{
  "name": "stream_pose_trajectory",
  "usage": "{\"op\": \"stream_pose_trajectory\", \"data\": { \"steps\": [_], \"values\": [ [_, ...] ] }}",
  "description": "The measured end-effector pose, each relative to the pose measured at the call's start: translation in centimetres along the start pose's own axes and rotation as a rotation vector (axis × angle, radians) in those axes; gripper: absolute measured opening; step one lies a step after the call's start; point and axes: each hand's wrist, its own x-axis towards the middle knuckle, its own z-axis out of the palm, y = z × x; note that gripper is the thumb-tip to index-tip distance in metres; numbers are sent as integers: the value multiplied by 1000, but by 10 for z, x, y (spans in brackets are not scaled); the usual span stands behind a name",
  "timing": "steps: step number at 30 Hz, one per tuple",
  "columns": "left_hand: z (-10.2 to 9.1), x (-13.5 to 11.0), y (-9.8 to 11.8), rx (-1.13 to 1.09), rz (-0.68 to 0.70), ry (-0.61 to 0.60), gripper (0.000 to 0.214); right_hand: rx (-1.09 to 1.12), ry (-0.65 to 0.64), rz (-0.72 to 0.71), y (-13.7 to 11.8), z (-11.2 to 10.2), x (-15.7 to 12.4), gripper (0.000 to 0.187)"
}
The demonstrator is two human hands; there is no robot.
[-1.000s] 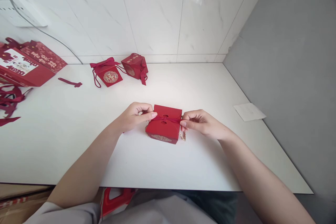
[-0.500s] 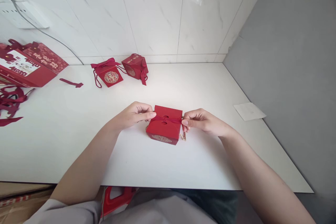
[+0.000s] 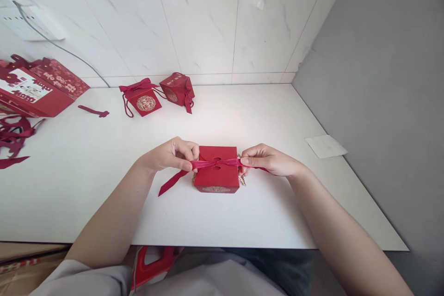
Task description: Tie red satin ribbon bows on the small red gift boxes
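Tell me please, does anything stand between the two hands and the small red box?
Nothing visible does. The left hand and the right hand pinch the ribbon at the two sides of the small red box; the other boxes stand behind, near the wall.

2 tied boxes (image 3: 142,99) at back, big red box (image 3: 34,89) + ribbons (image 3: 12,136) L, paper slip (image 3: 325,146) R

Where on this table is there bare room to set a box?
Bare: the strip between the red box and the table's front edge; the stretch from it back to the two tied boxes; the corner behind the paper slip. Crowded: far left, big box and loose ribbons.
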Motion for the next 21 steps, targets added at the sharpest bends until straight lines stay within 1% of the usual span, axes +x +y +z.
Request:
{"op": "stream_pose_trajectory", "data": {
  "steps": [3,5,7,9,11,16,21],
  "values": [
    [7,1,0,12,158,198,15,-17,24,-4,1,0,1,29],
    [12,4,0,50,279,257,10,-18,36,-10,2,0,2,29],
    [16,8,-2,71,371,232,9,-16,50,-11,3,0,2,30],
    [19,11,-5,52,406,173,7,-16,56,-8,4,0,3,30],
    [20,13,-9,24,415,133,6,-22,60,-8,4,1,3,30],
    [24,16,-16,-54,455,133,7,-17,53,-26,5,4,5,30],
    [27,17,-13,-107,408,73,8,-21,72,-26,5,5,6,31]
  ]
}}
